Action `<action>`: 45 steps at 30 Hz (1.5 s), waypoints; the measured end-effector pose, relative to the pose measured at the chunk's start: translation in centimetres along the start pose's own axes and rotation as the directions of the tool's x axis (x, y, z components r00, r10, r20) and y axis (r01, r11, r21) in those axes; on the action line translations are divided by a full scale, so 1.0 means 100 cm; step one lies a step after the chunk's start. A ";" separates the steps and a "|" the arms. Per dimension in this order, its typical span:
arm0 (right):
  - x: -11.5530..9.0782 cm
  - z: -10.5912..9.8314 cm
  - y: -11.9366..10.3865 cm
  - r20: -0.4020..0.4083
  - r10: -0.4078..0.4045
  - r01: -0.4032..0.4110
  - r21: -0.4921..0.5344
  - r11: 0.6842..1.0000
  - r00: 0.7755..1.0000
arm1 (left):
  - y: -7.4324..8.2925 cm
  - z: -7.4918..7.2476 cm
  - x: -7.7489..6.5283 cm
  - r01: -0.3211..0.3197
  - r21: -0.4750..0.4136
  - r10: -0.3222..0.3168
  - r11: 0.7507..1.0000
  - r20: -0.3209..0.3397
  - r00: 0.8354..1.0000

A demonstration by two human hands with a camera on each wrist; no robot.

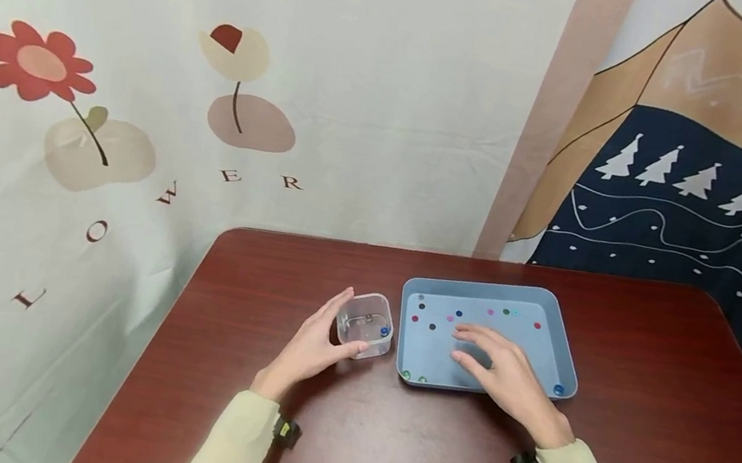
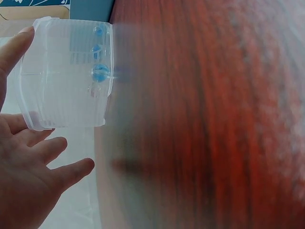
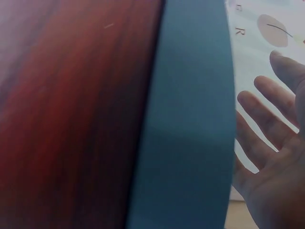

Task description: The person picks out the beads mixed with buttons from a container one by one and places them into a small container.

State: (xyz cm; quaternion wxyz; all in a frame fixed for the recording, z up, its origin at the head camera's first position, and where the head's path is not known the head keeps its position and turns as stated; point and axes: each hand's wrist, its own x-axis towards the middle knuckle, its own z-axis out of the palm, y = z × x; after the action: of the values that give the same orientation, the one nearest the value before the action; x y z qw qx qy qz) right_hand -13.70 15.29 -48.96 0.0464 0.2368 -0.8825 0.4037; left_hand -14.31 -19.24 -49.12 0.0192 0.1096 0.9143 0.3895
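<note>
A clear plastic box (image 1: 365, 326) stands on the table just left of the blue tray, with a few small balls inside, one of them a blue marble (image 2: 100, 73). My left hand (image 1: 312, 348) holds the box by its rim, thumb at the near side and fingers at the far left. Over the tray (image 1: 465, 372) hovers my right hand (image 1: 502, 370), its fingers loosely spread and holding nothing. Several small round coloured pieces lie scattered in the tray, among them a red one (image 1: 537, 325) and a blue marble (image 1: 559, 390) in the near right corner.
Both things stand on a dark reddish wooden table (image 1: 381, 444). Behind its far edge hangs a pale curtain (image 1: 393, 89) with printed flowers. Two green pieces (image 1: 406, 375) lie at the tray's near left corner. The tray's raised wall (image 3: 190, 105) fills the middle of the right wrist view.
</note>
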 end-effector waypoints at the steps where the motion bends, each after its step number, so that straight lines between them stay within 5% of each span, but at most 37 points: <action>1: -0.001 -0.001 0.001 0.010 0.003 -0.003 -0.004 1.000 1.000 | 0.000 -0.001 0.000 -0.001 -0.001 0.001 1.000 -0.002 1.000; 21: -0.006 -0.042 0.024 0.147 0.038 -0.034 -0.029 0.999 0.988 | 0.001 -0.005 0.002 0.028 0.004 -0.028 1.000 0.008 1.000; 45: 0.013 0.004 0.002 0.219 -0.128 0.143 -0.053 0.988 0.967 | -0.002 -0.002 0.000 0.017 0.013 -0.017 1.000 0.024 1.000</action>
State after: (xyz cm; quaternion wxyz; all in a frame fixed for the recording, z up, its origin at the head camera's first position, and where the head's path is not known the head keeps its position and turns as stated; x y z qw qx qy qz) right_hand -14.92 14.65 -49.03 -0.0136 0.3372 -0.8773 0.3412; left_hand -14.41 -19.47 -49.13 0.0328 0.1065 0.9173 0.3822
